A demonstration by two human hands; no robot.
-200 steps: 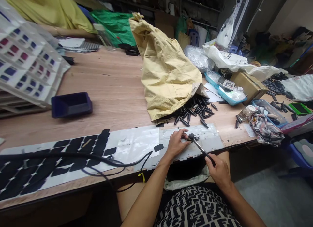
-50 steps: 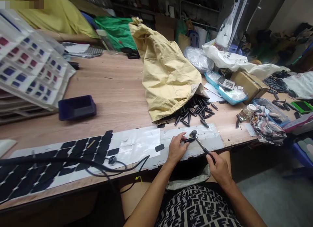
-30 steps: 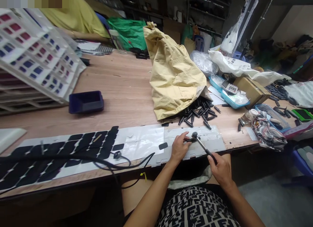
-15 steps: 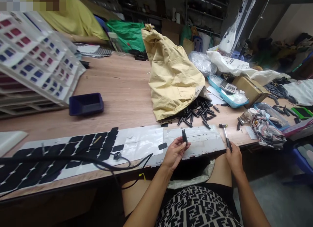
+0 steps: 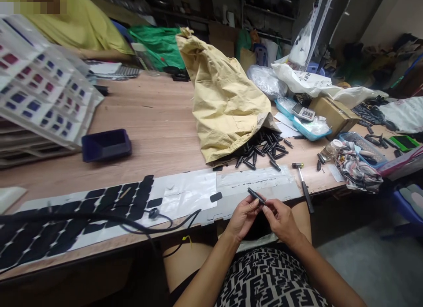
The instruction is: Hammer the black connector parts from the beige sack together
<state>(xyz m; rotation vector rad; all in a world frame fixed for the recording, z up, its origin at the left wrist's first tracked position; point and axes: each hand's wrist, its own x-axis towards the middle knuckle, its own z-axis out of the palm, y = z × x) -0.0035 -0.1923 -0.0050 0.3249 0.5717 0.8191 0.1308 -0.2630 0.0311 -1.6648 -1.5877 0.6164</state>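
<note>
My left hand [image 5: 243, 216] and my right hand [image 5: 280, 219] meet just off the table's front edge, both pinching one small black rod-shaped part [image 5: 256, 195]. The part points up and to the left between my fingertips. A small hammer [image 5: 303, 186] lies on the table to the right of my hands, its head away from me, with neither hand on it. A pile of similar black parts [image 5: 264, 151] spills from the mouth of a tan paper sack [image 5: 222, 95] beyond my hands.
A long white sheet with black pads [image 5: 99, 210] runs along the front edge, crossed by a black cable [image 5: 132, 223]. A dark blue tray [image 5: 105, 144] and stacked sample trays [image 5: 36, 95] sit left. Boxes, bags, a calculator [image 5: 302, 113] and baskets crowd the right.
My right hand put the hammer down on the table and came over to the black part. My left hand lifted the part off the sheet toward me.
</note>
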